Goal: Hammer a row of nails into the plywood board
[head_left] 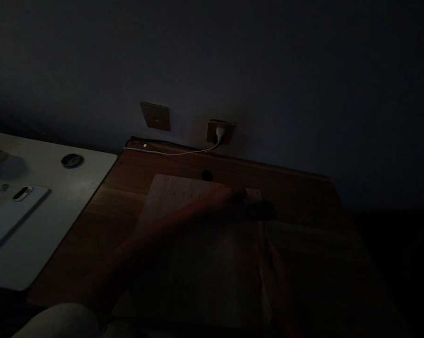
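Note:
The scene is very dim. My left hand (pixel 231 197) reaches from the lower left on a bare forearm, with a pale sleeve (pixel 57 321) at the bottom edge. Its fingers lie at the far edge of a large pale sheet or open book (pixel 173 199) on a wooden desk (pixel 92 220). Just right of those fingers sits a dark object (pixel 261 211), too shadowed to name. A dim shape at the lower middle may be my right hand (pixel 277 286), and a thin dark line runs above it. Darkness hides what it holds.
At left stands a white surface (pixel 74 188) holding a white phone (pixel 11 216) and a dark round disc (pixel 72 160). A white plug (pixel 220 134) sits in a wall socket, its white cable (pixel 170 152) lying along the desk's back edge. A blank wall plate (pixel 155 116) is nearby.

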The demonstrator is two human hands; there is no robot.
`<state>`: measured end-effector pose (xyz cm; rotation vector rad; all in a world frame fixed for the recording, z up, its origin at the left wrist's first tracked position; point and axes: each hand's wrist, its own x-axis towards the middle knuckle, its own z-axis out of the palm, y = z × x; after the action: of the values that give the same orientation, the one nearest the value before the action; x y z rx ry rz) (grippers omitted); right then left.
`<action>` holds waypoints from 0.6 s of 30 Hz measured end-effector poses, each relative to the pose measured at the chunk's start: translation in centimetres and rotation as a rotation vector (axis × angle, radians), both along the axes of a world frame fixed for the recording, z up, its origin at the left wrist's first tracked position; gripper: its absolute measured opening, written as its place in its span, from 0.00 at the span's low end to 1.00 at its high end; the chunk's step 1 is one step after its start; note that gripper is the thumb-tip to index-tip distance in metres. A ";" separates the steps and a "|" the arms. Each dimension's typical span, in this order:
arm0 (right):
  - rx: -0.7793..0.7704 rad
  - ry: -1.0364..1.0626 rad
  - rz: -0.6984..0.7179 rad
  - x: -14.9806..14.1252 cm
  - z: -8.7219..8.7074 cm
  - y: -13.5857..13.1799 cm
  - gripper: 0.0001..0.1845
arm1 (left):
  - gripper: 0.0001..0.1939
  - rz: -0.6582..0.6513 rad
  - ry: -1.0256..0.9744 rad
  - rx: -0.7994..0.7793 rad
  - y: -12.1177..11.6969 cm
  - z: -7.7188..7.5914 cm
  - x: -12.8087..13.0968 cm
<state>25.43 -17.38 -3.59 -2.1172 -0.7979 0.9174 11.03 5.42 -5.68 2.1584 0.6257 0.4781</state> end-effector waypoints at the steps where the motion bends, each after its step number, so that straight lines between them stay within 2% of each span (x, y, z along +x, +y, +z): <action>1: -0.022 0.009 -0.011 -0.2 0.1 0.0 0.44 | 0.13 -0.003 0.000 -0.003 0.0 0.0 0.0; 6: -0.031 -0.089 -0.078 -0.4 0.7 0.2 0.52 | 0.15 -0.012 -0.010 -0.015 0.2 -0.3 0.1; 10: -0.067 -0.097 -0.017 -0.1 1.4 0.5 0.49 | 0.19 -0.035 -0.041 -0.040 0.4 -0.6 0.1; 13: -0.076 -0.064 0.012 -0.3 2.0 0.8 0.45 | 0.19 -0.032 0.004 0.020 0.4 -0.8 0.2; 18: -0.042 -0.009 -0.032 -0.9 2.1 1.4 0.49 | 0.16 -0.020 0.008 0.055 0.3 -1.0 0.3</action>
<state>24.48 -15.98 -1.52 -2.1658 -0.7525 0.9158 11.32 5.71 -6.67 2.2176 0.6008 0.4808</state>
